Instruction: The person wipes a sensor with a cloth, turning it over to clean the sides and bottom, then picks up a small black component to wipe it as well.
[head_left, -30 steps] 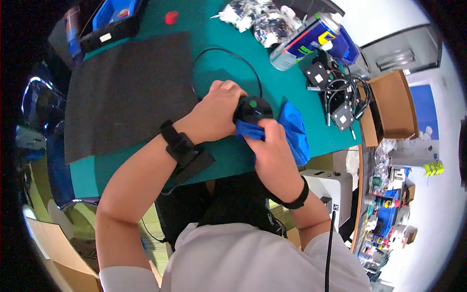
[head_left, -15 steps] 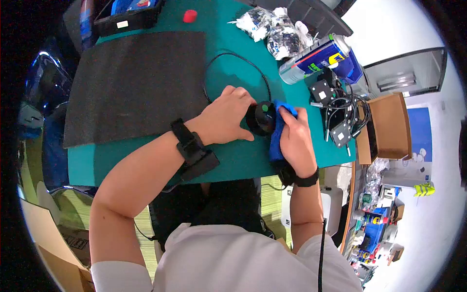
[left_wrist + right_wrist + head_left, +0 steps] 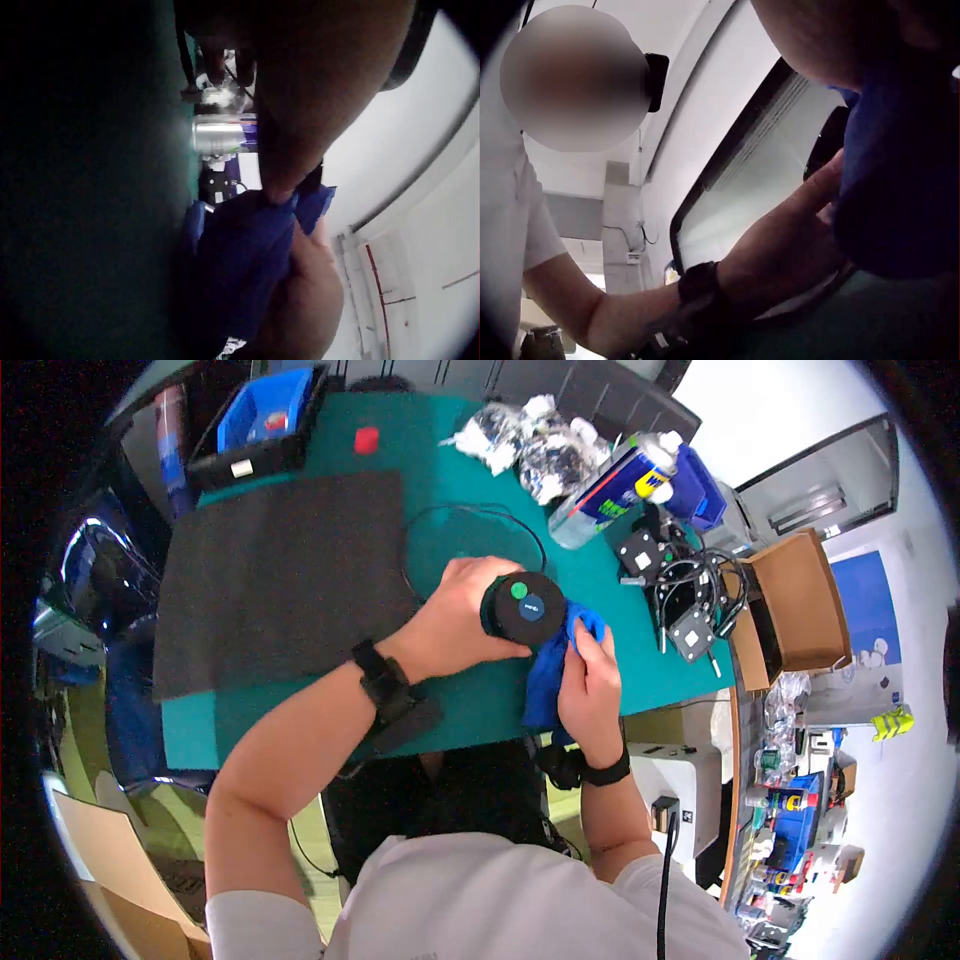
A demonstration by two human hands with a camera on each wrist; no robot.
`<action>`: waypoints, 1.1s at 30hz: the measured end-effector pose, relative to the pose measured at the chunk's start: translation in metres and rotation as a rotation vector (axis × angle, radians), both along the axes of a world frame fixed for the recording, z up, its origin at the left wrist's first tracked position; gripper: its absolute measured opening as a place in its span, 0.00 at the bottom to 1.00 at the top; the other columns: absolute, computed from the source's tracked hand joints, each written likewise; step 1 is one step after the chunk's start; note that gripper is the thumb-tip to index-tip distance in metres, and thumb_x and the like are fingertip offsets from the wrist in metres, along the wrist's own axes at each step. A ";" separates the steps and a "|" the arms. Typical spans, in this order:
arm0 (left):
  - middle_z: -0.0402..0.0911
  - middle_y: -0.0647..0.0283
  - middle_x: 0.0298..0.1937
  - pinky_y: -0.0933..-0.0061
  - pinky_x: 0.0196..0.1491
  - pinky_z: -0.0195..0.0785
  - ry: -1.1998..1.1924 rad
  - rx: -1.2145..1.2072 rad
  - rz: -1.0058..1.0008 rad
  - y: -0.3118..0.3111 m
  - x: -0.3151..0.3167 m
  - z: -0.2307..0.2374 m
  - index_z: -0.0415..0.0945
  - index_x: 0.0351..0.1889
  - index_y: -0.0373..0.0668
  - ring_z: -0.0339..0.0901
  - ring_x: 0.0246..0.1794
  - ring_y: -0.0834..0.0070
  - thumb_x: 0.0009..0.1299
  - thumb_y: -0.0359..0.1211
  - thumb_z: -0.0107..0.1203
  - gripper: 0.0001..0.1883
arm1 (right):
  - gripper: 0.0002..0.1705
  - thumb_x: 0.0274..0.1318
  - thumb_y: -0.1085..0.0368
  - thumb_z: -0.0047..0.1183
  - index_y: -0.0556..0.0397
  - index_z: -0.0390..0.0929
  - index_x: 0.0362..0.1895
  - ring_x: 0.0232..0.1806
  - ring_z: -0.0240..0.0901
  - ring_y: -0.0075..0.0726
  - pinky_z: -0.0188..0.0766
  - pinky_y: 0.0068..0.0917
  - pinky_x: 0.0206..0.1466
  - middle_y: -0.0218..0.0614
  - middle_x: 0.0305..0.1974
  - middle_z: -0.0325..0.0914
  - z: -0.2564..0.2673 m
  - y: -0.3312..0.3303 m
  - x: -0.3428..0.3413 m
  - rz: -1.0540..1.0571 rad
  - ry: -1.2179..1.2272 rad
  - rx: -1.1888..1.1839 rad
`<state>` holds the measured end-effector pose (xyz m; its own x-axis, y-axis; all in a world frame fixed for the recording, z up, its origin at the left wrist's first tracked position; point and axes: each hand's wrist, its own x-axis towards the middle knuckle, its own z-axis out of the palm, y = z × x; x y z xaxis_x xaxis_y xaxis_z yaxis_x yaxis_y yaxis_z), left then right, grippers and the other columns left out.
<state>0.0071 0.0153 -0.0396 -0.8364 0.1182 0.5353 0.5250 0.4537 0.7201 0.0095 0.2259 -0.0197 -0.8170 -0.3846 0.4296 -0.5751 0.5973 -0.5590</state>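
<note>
My left hand (image 3: 455,622) grips a black round device (image 3: 512,622) from its left side, thumb along the near edge. A green dot sticker and a round blue label mark the device's flat top, which faces up toward the head camera. My right hand (image 3: 592,695) pinches a blue cloth (image 3: 545,685) against the device's right side, and the cloth hangs down toward the table's front edge. In the left wrist view the cloth (image 3: 244,255) fills the lower middle. From the right wrist, the cloth (image 3: 900,180) hides most of the device.
A dark mat (image 3: 285,580) covers the left of the green table. A thin black cable (image 3: 480,510) loops behind the device. Toward the back right are a spray can (image 3: 610,490), crumpled silver packets (image 3: 530,445), cabled black modules (image 3: 690,630) and a cardboard box (image 3: 800,605). A red cap (image 3: 367,440) lies behind.
The right hand and cloth have gone from the device's near edge to its right side, then slightly lower. The device's top now appears larger, with its blue label turned toward the head camera.
</note>
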 end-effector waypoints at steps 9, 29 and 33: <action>0.60 0.51 0.68 0.62 0.70 0.54 0.274 0.486 -0.156 -0.004 0.010 0.085 0.55 0.60 0.41 0.60 0.69 0.64 0.46 0.25 0.75 0.46 | 0.14 0.66 0.76 0.40 0.66 0.72 0.52 0.52 0.67 0.29 0.63 0.23 0.56 0.40 0.51 0.72 0.081 -0.042 -0.011 0.278 -0.001 -0.618; 0.65 0.57 0.63 0.67 0.67 0.60 0.301 0.579 -0.052 -0.023 0.017 0.167 0.49 0.70 0.40 0.65 0.65 0.69 0.48 0.17 0.68 0.51 | 0.11 0.63 0.75 0.44 0.67 0.75 0.46 0.48 0.68 0.40 0.62 0.29 0.56 0.45 0.47 0.70 0.157 -0.081 -0.050 0.396 0.494 -0.523; 0.66 0.56 0.64 0.67 0.67 0.59 0.304 0.587 -0.035 -0.028 0.014 0.169 0.50 0.70 0.39 0.65 0.65 0.69 0.48 0.15 0.67 0.50 | 0.14 0.63 0.76 0.44 0.65 0.77 0.50 0.48 0.67 0.37 0.63 0.28 0.54 0.42 0.46 0.70 0.159 -0.086 -0.050 0.341 0.594 -0.487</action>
<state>0.0210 -0.0126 0.1290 -0.6387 -0.2407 0.7308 0.7513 0.0099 0.6599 -0.0408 0.1402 0.1390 -0.2753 -0.2293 0.9336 -0.9605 0.1075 -0.2568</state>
